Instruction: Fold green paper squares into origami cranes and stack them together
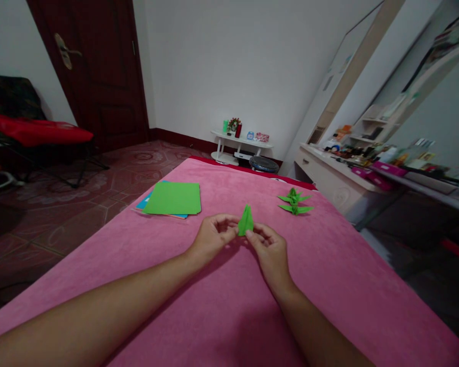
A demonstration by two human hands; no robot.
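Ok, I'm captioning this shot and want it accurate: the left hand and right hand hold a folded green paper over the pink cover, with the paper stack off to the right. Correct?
Not quite: the paper stack is off to the left, as the head view shows. The left hand and right hand do hold a folded green paper over the pink cover.

Over my link I see a room in a home. A dark red panelled door (107, 76) with a lever handle (66, 52) breaks the plain white wall (214, 61), and patterned tiles (61, 199) cover the floor. I spot a folding chair (34, 131) with a red seat, a low white stand (224, 159) bearing flowers (234, 124), and a pale drawer cabinet (321, 171) crowded with small bottles and toiletries (390, 153).
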